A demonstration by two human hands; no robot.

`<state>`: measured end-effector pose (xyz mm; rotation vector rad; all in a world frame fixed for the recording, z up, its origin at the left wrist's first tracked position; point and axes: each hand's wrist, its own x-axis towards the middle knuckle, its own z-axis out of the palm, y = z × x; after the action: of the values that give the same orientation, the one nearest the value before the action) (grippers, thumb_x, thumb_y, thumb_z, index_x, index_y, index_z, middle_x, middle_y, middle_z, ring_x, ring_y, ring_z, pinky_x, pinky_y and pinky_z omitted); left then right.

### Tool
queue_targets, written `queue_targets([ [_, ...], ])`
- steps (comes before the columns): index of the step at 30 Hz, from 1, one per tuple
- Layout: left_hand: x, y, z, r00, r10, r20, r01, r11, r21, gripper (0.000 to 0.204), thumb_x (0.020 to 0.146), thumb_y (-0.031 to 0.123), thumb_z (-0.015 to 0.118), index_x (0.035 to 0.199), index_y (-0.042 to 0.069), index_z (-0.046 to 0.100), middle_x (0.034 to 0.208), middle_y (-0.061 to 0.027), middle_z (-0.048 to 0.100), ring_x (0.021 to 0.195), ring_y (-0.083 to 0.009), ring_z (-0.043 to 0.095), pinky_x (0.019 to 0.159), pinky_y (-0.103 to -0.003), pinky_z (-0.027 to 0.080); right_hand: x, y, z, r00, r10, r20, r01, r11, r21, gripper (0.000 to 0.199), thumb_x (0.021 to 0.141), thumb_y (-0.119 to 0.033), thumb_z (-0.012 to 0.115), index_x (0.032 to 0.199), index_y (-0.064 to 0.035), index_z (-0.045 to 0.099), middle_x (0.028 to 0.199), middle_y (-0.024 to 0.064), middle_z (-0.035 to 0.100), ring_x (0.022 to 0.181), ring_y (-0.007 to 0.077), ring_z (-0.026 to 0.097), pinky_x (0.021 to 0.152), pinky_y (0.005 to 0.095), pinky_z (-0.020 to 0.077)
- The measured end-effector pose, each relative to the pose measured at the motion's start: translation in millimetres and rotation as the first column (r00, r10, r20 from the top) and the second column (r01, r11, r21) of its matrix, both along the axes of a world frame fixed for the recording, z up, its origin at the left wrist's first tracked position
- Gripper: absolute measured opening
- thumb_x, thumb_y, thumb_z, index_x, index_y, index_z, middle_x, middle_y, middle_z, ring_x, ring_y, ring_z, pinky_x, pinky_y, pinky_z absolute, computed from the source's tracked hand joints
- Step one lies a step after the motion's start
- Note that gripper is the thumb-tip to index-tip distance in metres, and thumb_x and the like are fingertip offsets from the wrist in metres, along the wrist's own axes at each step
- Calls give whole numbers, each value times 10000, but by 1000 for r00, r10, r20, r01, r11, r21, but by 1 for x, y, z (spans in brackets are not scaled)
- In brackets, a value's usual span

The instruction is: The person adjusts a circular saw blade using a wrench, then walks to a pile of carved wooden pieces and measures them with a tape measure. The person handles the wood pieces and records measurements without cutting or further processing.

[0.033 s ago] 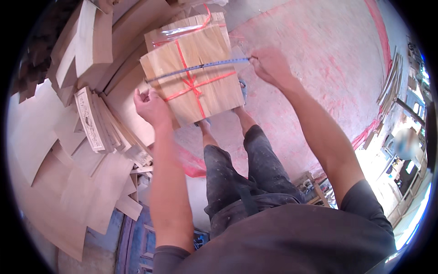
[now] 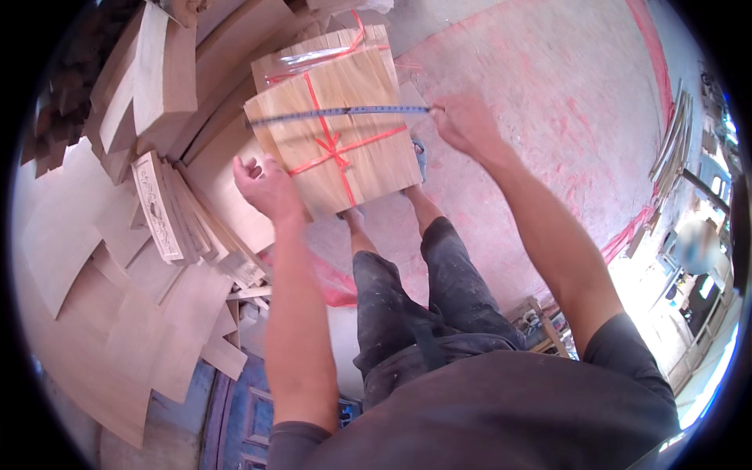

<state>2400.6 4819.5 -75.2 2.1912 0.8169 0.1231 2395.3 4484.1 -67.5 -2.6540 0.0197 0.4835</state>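
Note:
A bundle of flat wooden boards [image 2: 368, 153], tied crosswise with red plastic string [image 2: 333, 146], stands in front of me by my feet. The blue-grey marked strip of a tape measure [image 2: 376, 110] stretches across its upper face. My right hand [image 2: 468, 125], a little blurred, is closed on the strip's right end, off the bundle's right side. The strip's left end reaches the bundle's left edge, apart from my left hand. Beside that edge, lower down, my left hand [image 2: 266, 184] has loosely bent fingers, slightly apart, with nothing visible in them.
Another tied wood stack [image 2: 372, 41] with clear plastic sits behind the bundle. To the left are carved wooden strips [image 2: 157, 207], thin sheets [image 2: 125, 345] and larger timber pieces [image 2: 168, 70]. The concrete floor [image 2: 540, 102] has red stains; long sticks [image 2: 675, 145] lie at the right.
The tape strip lies more level, its left end slightly higher against the bundle. My left hand's fingers have loosened a little. The whole view has shifted slightly.

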Motion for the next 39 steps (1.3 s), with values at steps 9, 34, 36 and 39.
queue_targets([
  [9,-34,-64,17,719,-630,-292,692,688,220,982,789,416,852,1569,65,370,1693,-224,131,1571,-435,34,1263,-533,104,-132,78,25,693,-535,-483,684,699,207,334,911,-302,596,835,5,702,784,193,694,754,297,679,710,425,509],
  [34,-33,-55,-1,552,-698,-456,822,548,157,1307,669,749,818,1630,106,208,1674,-322,-110,1524,-540,-183,1229,-603,-49,-174,116,11,673,-653,-346,726,673,142,272,947,-256,541,1117,-125,708,982,253,709,958,471,666,864,563,515],
  [36,-33,-56,1,553,-708,-440,816,566,115,1282,673,703,834,1628,101,227,1672,-325,-152,1518,-526,-235,1228,-588,-91,-173,118,13,662,-656,-362,729,676,107,352,944,-239,531,1255,-171,679,1041,250,711,960,465,673,879,558,514],
  [39,-32,-58,6,545,-708,-450,814,575,80,1267,678,681,840,1628,99,236,1669,-328,-179,1514,-518,-267,1226,-584,-115,-175,119,11,691,-648,-321,711,691,134,463,939,-219,515,1388,-216,632,1114,245,710,972,461,678,901,553,512],
])
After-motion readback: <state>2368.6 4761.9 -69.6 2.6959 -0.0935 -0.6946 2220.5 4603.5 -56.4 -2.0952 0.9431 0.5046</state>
